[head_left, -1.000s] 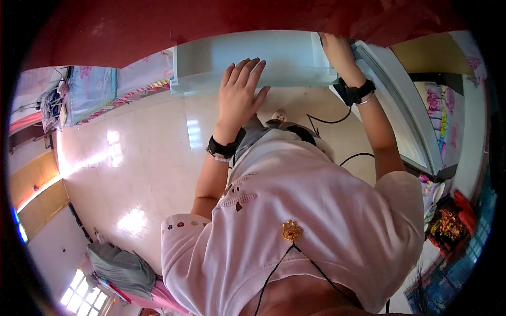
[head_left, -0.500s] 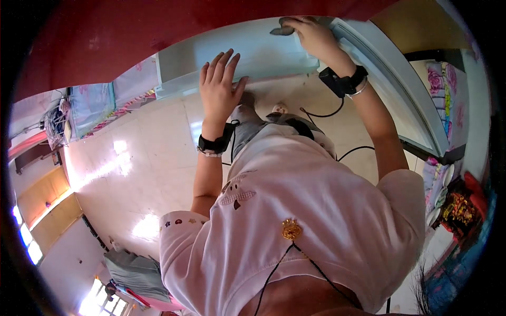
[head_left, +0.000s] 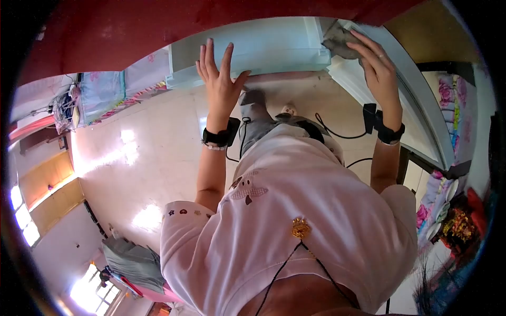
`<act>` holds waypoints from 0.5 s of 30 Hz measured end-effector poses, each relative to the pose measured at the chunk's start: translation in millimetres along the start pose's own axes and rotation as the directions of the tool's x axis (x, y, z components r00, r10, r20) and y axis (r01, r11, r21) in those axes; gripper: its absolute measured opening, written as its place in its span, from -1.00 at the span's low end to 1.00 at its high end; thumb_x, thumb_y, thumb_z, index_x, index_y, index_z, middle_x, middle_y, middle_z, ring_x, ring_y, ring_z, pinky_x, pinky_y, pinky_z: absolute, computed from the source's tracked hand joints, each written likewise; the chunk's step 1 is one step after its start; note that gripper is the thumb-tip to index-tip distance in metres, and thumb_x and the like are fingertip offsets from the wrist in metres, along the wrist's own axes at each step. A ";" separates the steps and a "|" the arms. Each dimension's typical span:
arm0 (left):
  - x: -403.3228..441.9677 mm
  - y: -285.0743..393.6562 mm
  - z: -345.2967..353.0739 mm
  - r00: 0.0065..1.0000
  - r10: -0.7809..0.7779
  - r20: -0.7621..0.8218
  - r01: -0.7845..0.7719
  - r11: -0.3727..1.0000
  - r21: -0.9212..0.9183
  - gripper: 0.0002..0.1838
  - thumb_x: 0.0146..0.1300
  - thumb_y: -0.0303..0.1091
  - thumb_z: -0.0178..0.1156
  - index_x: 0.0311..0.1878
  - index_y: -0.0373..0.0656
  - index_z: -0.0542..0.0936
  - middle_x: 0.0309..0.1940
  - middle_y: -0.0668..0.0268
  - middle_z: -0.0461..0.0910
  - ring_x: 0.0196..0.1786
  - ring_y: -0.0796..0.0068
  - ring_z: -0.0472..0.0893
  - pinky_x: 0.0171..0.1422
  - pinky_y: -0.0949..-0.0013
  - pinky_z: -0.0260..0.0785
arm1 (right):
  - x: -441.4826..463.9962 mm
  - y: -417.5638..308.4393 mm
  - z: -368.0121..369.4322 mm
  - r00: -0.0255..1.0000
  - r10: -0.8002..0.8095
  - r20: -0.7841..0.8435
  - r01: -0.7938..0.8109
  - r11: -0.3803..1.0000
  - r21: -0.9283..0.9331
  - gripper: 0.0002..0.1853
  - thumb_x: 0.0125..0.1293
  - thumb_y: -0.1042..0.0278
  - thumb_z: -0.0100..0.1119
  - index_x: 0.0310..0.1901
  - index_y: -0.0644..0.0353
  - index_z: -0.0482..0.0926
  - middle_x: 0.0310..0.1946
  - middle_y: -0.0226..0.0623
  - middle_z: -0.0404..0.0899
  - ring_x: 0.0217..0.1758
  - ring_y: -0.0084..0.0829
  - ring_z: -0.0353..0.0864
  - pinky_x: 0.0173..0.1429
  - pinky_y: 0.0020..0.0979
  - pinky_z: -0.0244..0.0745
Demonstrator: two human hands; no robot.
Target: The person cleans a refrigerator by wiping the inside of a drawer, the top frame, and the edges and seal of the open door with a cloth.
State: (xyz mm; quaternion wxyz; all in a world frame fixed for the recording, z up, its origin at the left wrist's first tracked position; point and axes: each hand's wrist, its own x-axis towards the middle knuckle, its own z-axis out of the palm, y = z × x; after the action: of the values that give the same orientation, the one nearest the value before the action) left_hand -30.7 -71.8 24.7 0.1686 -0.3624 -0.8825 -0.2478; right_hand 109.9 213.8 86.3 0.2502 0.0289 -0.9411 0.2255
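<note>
A grey cloth [head_left: 340,42] lies under the fingers of my right hand [head_left: 377,66], which presses it against the corner between a pale drawer and the white inner side of an open door [head_left: 416,100]. My left hand [head_left: 216,79] is held with its fingers spread, holding nothing. Behind it is the front of the translucent bluish drawer [head_left: 274,60]; whether the fingertips touch it I cannot tell. Both wrists wear black bands with cables.
A dark red glossy panel [head_left: 174,31] spans the top of the view. Black cables [head_left: 342,136] hang near my right wrist. Pink floral fabric [head_left: 448,105] lies beyond the door. Tiled floor [head_left: 132,158] stretches to the left, and grey fabric [head_left: 134,263] is farther back.
My right hand has moved right and slightly down with the cloth, from the drawer to the door side. My left hand has risen slightly, still with fingers spread.
</note>
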 end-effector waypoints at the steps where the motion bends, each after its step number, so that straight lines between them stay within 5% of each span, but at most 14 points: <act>1: 2.3 -1.6 1.2 0.999 0.011 -0.042 -0.010 1.000 0.025 -0.15 -0.13 -0.22 0.37 0.27 0.09 0.18 0.33 0.07 -0.09 0.37 -0.02 -0.09 0.30 -0.21 -0.20 | -7.9 0.5 0.2 0.997 0.068 -0.024 -0.068 0.998 0.008 -0.61 0.09 0.67 -0.05 -0.05 0.06 0.50 0.07 -0.47 0.41 0.03 -0.32 0.46 -0.01 -0.39 0.44; 7: 20.9 -11.2 4.3 0.991 0.075 -0.114 -0.062 0.991 0.116 0.06 -0.24 -0.04 0.43 0.33 0.09 0.01 0.31 -0.14 -0.29 0.36 -0.16 -0.23 0.25 -0.35 -0.27 | -38.9 -8.3 8.2 0.975 0.206 0.087 -0.214 0.971 0.102 -0.61 0.12 0.67 -0.07 -0.04 0.06 0.50 0.06 -0.46 0.42 0.00 -0.36 0.46 -0.09 -0.43 0.46; 11: 17.9 -20.4 12.6 0.982 0.111 -0.151 -0.090 0.987 0.136 0.10 -0.26 0.02 0.43 0.34 0.09 -0.03 0.31 -0.14 -0.32 0.36 -0.20 -0.24 0.21 -0.40 -0.28 | -45.7 -13.7 10.6 0.964 0.262 0.054 -0.267 0.954 0.138 -0.60 0.11 0.67 -0.07 -0.03 0.05 0.48 0.05 -0.44 0.42 0.00 -0.34 0.46 -0.07 -0.42 0.45; 13: 20.8 -32.2 20.6 0.954 0.108 -0.279 -0.024 0.958 0.287 0.09 -0.30 0.06 0.42 0.33 0.06 0.05 0.31 -0.15 -0.27 0.36 -0.20 -0.22 0.24 -0.35 -0.28 | -46.7 -14.6 12.0 0.955 0.290 0.058 -0.295 0.940 0.168 -0.60 0.11 0.66 -0.07 -0.02 0.05 0.48 0.05 -0.43 0.42 0.00 -0.33 0.46 -0.06 -0.41 0.45; 15: 28.0 -44.6 33.6 0.941 0.094 -0.324 -0.004 0.963 0.268 0.06 -0.26 0.13 0.38 0.32 0.05 0.05 0.30 -0.16 -0.26 0.36 -0.21 -0.24 0.24 -0.35 -0.25 | -45.5 -17.3 16.4 0.942 0.275 0.192 -0.319 0.912 0.258 -0.60 0.12 0.63 -0.04 -0.01 0.02 0.48 0.04 -0.42 0.43 -0.01 -0.32 0.46 -0.05 -0.39 0.43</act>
State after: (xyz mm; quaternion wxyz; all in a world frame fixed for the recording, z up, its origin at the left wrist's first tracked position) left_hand -85.9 -64.8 -3.5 0.3684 -0.3117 -0.8568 -0.1816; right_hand 145.0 188.5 58.7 0.1336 -0.0621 -0.9083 0.3915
